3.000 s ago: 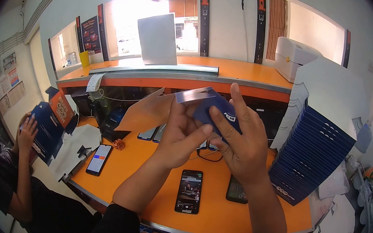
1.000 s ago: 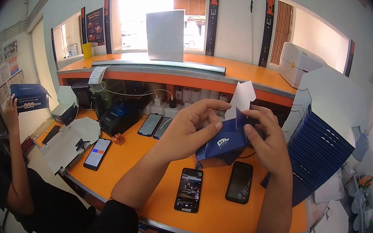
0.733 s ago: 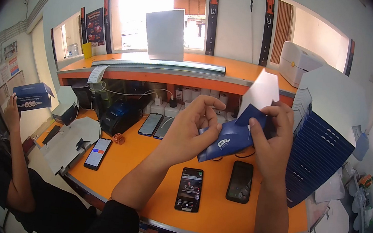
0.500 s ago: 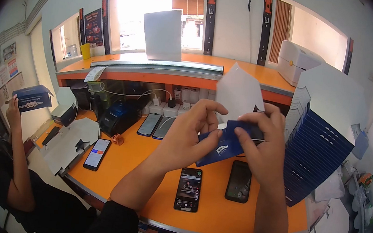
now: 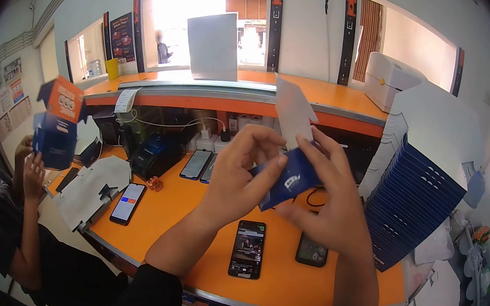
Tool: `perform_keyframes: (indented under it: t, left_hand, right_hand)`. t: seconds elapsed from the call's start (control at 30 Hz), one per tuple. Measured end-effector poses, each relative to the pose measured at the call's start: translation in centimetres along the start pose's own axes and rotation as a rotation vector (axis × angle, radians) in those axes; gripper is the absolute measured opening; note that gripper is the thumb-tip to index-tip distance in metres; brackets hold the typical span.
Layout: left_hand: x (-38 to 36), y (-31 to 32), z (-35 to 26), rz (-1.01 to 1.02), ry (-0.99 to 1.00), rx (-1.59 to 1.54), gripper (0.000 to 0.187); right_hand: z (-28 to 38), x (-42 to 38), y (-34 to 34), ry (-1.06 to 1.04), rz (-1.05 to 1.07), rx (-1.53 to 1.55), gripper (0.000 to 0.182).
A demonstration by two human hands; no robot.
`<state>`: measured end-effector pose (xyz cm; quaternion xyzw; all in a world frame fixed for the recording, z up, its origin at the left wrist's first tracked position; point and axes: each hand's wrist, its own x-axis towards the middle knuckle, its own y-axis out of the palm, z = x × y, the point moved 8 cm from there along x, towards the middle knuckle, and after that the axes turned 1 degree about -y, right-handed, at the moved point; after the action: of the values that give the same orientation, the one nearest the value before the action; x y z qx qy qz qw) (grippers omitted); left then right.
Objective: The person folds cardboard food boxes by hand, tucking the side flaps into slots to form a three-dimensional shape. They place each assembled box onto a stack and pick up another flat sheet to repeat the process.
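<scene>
A blue carton with a white inner side (image 5: 294, 184) is held up over the orange desk, partly folded, its pale flap standing upward. My left hand (image 5: 246, 180) pinches the carton's left edge between thumb and fingers. On its right side, my right hand (image 5: 331, 190) has its fingers against the top edge, with the thumb lower and apart from them. Below the hands lie a lit phone (image 5: 248, 249) and a dark phone (image 5: 312, 249). To the right stands a tall stack of flat blue cartons (image 5: 420, 203).
At the left a co-worker's hands (image 5: 33, 176) hold a blue and orange carton (image 5: 58, 125). Flat cardboard (image 5: 93, 187), another phone (image 5: 127, 204) and a black device (image 5: 163, 154) lie on the desk. A white printer (image 5: 392, 82) sits on the shelf.
The carton in my hands has tilted and its side has folded inward; my right thumb has come away from its face. The co-worker's carton has been raised and turned, showing orange.
</scene>
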<state>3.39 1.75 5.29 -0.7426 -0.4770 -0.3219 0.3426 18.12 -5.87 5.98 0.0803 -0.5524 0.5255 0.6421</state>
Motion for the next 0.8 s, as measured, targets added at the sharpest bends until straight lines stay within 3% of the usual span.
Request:
perform_keyframes:
  t: [0.1, 0.17, 0.3, 0.4, 0.5, 0.6, 0.7, 0.73, 0.8]
  left_hand:
    - [0.2, -0.4, 0.3, -0.096, -0.021, -0.233, 0.024]
    - [0.4, -0.5, 0.5, -0.109, -0.055, -0.332, 0.023]
    - [0.4, 0.0, 0.8, -0.006, -0.153, -0.527, 0.030]
    - [0.6, -0.1, 0.1, -0.017, -0.010, -0.432, 0.039]
    - [0.7, -0.8, 0.2, -0.083, 0.054, -0.192, 0.050]
    - [0.8, -0.8, 1.9, -0.116, -0.006, -0.109, 0.065]
    - [0.4, 1.2, 4.6, -0.139, -0.122, -0.319, 0.088]
    - [0.2, 2.3, 5.8, -0.082, -0.191, -0.414, 0.105]
    - [-0.3, 5.0, 6.2, 0.035, -0.230, -0.587, 0.109]
  right_hand:
    - [1.7, 0.0, 1.1, -0.061, 0.022, -0.206, 0.101]
    - [2.1, 0.0, 1.3, -0.102, 0.013, -0.279, 0.105]
    - [1.7, 0.2, 0.8, -0.149, -0.095, -0.237, 0.089]
    - [1.1, 0.2, -1.1, -0.137, -0.202, -0.128, 0.076]
    - [0.2, -0.2, -4.0, -0.194, -0.351, -0.127, 0.069]
    - [-0.5, -1.0, -6.8, -0.217, -0.532, -0.107, 0.068]
    - [-1.2, -1.7, -8.6, -0.180, -0.699, 0.029, 0.072]
    - [-1.9, -2.1, -8.8, -0.154, -0.733, 0.111, 0.074]
    - [-3.0, -2.2, -8.4, -0.135, -0.775, 0.254, 0.077]
